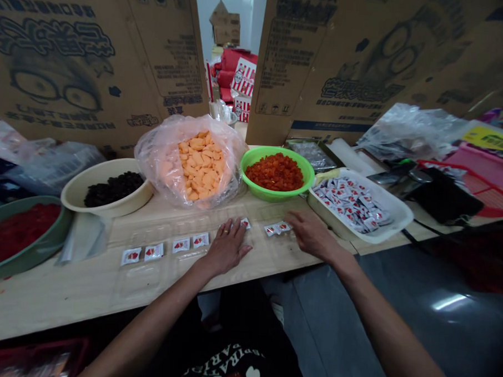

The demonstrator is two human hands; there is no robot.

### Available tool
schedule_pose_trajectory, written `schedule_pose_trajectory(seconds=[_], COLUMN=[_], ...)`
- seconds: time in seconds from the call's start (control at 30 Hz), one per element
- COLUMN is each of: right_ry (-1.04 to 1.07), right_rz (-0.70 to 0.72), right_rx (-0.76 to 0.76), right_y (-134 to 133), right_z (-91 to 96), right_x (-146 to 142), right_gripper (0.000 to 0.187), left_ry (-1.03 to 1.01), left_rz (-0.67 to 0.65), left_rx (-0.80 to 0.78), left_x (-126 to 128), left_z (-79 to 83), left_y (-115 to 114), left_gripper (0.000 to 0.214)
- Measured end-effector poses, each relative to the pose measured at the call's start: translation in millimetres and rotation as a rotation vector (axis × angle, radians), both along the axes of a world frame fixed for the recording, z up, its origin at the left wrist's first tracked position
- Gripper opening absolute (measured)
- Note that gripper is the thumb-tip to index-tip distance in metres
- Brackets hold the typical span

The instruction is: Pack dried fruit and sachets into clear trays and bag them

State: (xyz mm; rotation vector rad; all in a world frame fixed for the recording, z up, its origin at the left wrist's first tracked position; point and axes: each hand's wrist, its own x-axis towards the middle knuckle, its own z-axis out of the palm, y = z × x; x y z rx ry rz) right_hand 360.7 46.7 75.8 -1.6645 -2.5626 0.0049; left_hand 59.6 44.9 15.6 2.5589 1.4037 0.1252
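Observation:
My left hand (228,244) lies flat on a clear plastic compartment tray (148,273) on the wooden table, fingers stretched out, a ring on one finger. Its fingertips are next to a small white-and-red sachet (245,222). My right hand (310,233) rests palm down with fingers spread, its fingertips beside two sachets (277,228). Several more sachets (165,250) lie in a row in the tray's compartments to the left. Neither hand holds anything.
A white tray of sachets (393,228) sits at the right. Behind are a green bowl of red pieces (276,173), a plastic bag of orange pieces (200,164), a cream bowl of dark fruit (109,190) and a green bowl of red shreds (20,231). Cardboard boxes (94,54) wall the back.

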Motion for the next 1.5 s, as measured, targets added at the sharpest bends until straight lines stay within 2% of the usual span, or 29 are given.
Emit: schedule_pose_trajectory(seconds=[0.07,0.1,0.23,0.33,0.43,0.5,0.57,0.63,0.7,0.77,0.87,0.93,1.0,1.07,1.17,1.23,1.33,1.43,1.5], right_ry=[0.022,0.027,0.019,-0.025,-0.06,-0.074,-0.07,-0.053,-0.034,-0.014,0.017,0.039,0.065,0.086,0.105,0.125,0.182,0.228,0.215], right_rz=[0.176,0.204,0.114,0.017,-0.001,0.006,0.003,0.004,0.018,0.021,0.019,0.018,0.045,0.122,0.264,0.337,0.382,0.375,0.364], right_rx=[0.034,0.048,0.085,0.096,0.114,0.093,0.053,0.031,0.031,0.052,0.108,0.169,0.217,0.222,0.207,0.206,0.213,0.245,0.246], right_y=[-1.4,-0.6,5.1,3.0,-7.8,-17.2,-25.4,-31.0,-34.0,-36.0,-35.7,-28.4,-14.2,1.7,16.1,18.1,17.9,23.5,30.7], right_z=[-13.7,-21.2,-45.7,-54.8,-61.1,-65.0,-68.2,-70.1,-71.1,-72.5,-76.9,-81.7,-86.8,-90.7,-94.6,-98.2,-103.9,-101.7,-92.3], right_x=[-3.4,-4.0,0.6,2.0,-2.7,-7.1,-11.2,-14.3,-15.7,-14.6,-9.3,-10.0,-22.7,-50.4,-104.5,-132.1,-147.1,-143.3,-141.4], right_gripper=[0.053,0.051,0.039,0.039,0.047,0.054,0.057,0.06,0.061,0.061,0.059,0.057,0.057,0.058,0.059,0.063,0.077,0.078,0.074], left_ry=[0.007,0.014,0.033,-0.007,-0.032,-0.028,-0.031,-0.051,-0.067,-0.052,0.034,0.095,0.132,0.133,0.071,0.006,-0.089,-0.185,-0.214], left_rz=[-0.002,-0.001,0.0,-0.117,-0.262,-0.302,-0.312,-0.317,-0.29,-0.166,0.213,0.454,0.588,0.623,0.594,0.565,0.603,0.773,0.881], left_rx=[-0.007,-0.012,-0.002,0.042,0.033,0.011,0.005,0.016,0.046,0.087,0.131,0.122,0.073,0.024,0.019,0.031,0.082,0.166,0.144], left_x=[-0.7,-0.6,10.8,35.4,64.0,77.9,83.8,78.4,57.6,18.7,-65.9,-122.5,-161.8,-177.4,-170.6,-166.6,-191.0,-251.2,-293.9], left_z=[0.8,2.2,13.0,18.6,13.5,6.9,2.5,2.8,7.0,12.2,17.1,18.2,17.1,12.9,6.1,9.4,37.2,83.2,108.7], left_y=[0.6,0.6,-2.1,-4.5,-5.3,-6.9,-10.7,-15.7,-19.4,-20.6,-24.9,-36.6,-53.7,-69.4,-81.7,-79.3,-49.4,15.2,64.6], left_gripper=[0.072,0.071,0.071,0.072,0.077,0.08,0.08,0.078,0.074,0.068,0.057,0.055,0.057,0.06,0.065,0.067,0.062,0.05,0.043])
